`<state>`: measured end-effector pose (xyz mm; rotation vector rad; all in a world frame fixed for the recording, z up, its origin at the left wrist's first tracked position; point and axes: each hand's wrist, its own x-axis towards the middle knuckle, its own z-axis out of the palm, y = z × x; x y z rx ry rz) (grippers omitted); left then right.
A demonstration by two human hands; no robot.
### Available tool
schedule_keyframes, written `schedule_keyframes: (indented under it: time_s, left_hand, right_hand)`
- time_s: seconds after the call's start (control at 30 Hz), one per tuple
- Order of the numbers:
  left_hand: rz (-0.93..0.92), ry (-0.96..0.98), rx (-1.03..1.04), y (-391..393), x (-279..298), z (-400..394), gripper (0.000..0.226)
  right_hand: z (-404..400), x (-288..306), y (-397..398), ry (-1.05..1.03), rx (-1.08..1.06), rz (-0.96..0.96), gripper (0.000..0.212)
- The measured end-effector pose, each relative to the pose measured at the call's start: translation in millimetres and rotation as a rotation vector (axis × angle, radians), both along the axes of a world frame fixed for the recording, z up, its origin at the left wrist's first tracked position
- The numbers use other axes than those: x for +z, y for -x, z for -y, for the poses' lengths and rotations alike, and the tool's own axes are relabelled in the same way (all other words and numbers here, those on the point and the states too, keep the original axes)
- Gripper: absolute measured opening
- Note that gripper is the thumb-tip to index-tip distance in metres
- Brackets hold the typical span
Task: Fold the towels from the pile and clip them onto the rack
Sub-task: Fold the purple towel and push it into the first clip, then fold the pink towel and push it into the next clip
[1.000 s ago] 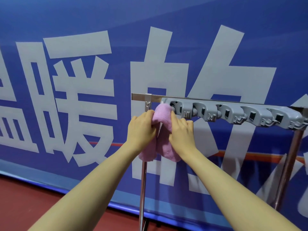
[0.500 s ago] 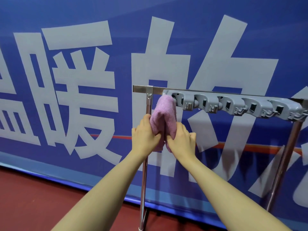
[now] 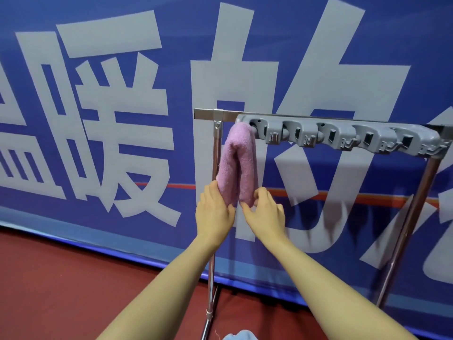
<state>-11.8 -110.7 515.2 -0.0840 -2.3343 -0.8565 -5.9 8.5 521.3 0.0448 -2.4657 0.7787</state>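
Note:
A folded pink towel [image 3: 239,163] hangs from the leftmost clip of the grey clip strip [image 3: 343,137], which is fixed under the metal rack's top bar [image 3: 208,113]. The towel droops in two layers with the fold at the top. My left hand [image 3: 214,212] touches the towel's lower left edge, fingers curled against it. My right hand [image 3: 263,213] pinches the lower right corner with its fingertips. The other clips on the strip hold nothing.
The rack's left post [image 3: 215,153] stands right beside the towel, and its right post [image 3: 407,227] slants down at the far right. A blue banner [image 3: 98,119] with large pale characters fills the wall behind. Red floor [image 3: 61,290] lies below; a pale blue cloth edge [image 3: 239,336] shows at the bottom.
Both hands have slid down the towel from near the clip to its lower edge. The towel now hangs lengthwise from the leftmost clip.

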Motion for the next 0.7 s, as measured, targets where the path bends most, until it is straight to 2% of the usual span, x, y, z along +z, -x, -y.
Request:
schedule_keyframes:
  time_s: [0.1, 0.23, 0.4, 0.7]
  left_hand:
    - [-0.014, 0.048, -0.016, -22.3, -20.5, -7.4, 0.056]
    - [0.016, 0.169, -0.066, -46.2, -54.5, -24.0, 0.049]
    - [0.231, 0.255, -0.17, -64.1, -96.6, -49.2, 0.031]
    - [0.586, 0.426, -0.324, -51.8, -226.1, -99.2, 0.027]
  right_hand:
    - [-14.9, -19.9, -19.2, 0.001, 0.024, 0.073, 0.026]
    - [-40.7, -54.3, -46.0, 0.004, 0.02, 0.147, 0.023]
    - [-75.9, -105.2, -67.9, 0.026, -0.009, 0.304, 0.021]
    - [-133.9, -226.3, -69.9, 0.021, -0.012, 0.6, 0.013]
